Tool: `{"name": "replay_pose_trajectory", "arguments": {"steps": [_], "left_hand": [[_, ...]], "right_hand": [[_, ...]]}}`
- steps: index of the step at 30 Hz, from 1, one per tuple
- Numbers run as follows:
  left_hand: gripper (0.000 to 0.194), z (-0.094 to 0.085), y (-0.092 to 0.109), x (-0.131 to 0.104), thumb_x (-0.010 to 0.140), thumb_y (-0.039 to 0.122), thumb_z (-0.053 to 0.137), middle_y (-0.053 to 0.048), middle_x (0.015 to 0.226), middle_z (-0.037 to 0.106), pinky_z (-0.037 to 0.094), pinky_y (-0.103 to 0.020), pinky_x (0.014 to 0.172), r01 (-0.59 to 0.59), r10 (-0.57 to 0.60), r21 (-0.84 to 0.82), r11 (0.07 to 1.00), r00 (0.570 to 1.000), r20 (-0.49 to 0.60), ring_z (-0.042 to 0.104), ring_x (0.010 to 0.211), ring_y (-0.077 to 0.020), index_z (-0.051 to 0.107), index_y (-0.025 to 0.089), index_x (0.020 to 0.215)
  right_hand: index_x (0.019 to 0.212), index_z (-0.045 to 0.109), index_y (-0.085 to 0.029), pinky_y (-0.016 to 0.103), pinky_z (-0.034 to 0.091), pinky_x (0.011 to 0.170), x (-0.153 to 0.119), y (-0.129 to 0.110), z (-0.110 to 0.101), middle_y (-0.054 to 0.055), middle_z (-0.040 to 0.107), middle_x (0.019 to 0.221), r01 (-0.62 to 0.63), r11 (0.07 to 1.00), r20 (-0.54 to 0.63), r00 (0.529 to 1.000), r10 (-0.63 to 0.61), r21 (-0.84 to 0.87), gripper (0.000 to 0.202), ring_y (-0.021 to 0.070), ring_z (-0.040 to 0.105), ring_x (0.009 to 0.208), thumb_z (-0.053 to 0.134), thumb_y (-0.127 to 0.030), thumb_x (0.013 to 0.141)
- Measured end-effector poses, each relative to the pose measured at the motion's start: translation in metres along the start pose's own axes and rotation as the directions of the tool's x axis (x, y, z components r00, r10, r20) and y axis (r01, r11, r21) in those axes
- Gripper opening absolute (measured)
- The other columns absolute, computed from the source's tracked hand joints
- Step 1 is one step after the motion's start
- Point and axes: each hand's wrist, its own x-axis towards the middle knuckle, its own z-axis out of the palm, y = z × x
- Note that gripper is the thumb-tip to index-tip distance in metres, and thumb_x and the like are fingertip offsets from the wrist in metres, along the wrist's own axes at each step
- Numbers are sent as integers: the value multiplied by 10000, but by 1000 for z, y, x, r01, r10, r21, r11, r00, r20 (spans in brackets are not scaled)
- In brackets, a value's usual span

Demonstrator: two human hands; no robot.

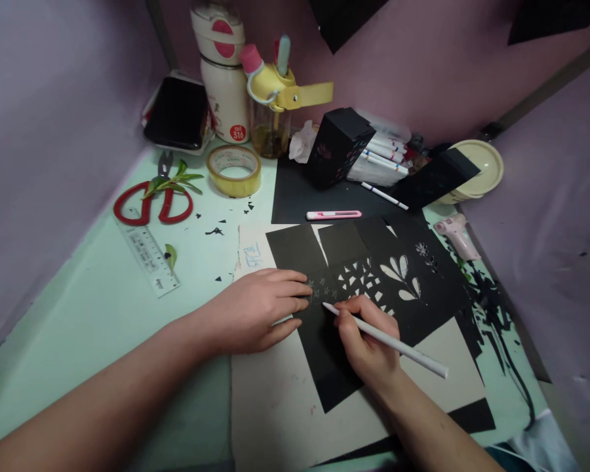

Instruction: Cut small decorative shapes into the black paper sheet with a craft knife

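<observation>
Black paper (319, 367) lies across a pale board (270, 406), with small outlined stars (323, 287) drawn on it. To the right of the stars are cut-out openings: small angular bits, a leafy sprig (402, 278) and a flower. My left hand (263, 308) lies flat, its spread fingertips on the left edge of the black paper. In my right hand (371, 341) is a white pencil (398, 344), pinched between thumb and fingers. Its tip is at the paper, just below the stars. My fingers hide part of the angular cut-outs.
A pink craft knife (334, 215) lies behind the paper. Red-handled scissors (132, 204), a clear ruler (150, 255) and a tape roll (234, 170) sit at left. Bottles (226, 98), a black box (339, 147) and markers stand behind. Black scraps (491, 301) and a glue gun (457, 236) are at right.
</observation>
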Motion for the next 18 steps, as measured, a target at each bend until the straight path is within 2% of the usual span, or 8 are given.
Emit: {"name": "replay_pose_trajectory", "arguments": {"steps": [7,12,18], "left_hand": [[242,0,-1,-1,942,255,523,-81,1195,708,523,-445,981,14,-14,-14,1000,1000,5,595,1211,-281,695,152,1078],[249,0,-1,-1,946,260,518,-83,1204,705,530,-453,973,11,-10,-8,1000,1000,8,599,1206,-286,696,149,1080],[252,1,-1,-1,941,256,520,-76,1216,701,526,-446,983,17,-17,-5,1000,1000,14,595,1213,-282,694,152,1092]], "right_hand": [[679,602,-186,217,445,488,-1,0,-3,-27,613,589,46,998,69,996,-49,52,186,98,560,486,539,-141,848],[667,615,-191,214,460,485,1,-3,-4,-25,646,595,29,999,34,999,-31,36,197,100,577,480,546,-136,842],[768,671,-196,193,500,522,2,-3,-3,-32,691,631,23,999,40,999,-24,23,145,98,631,520,573,-124,847]]}}
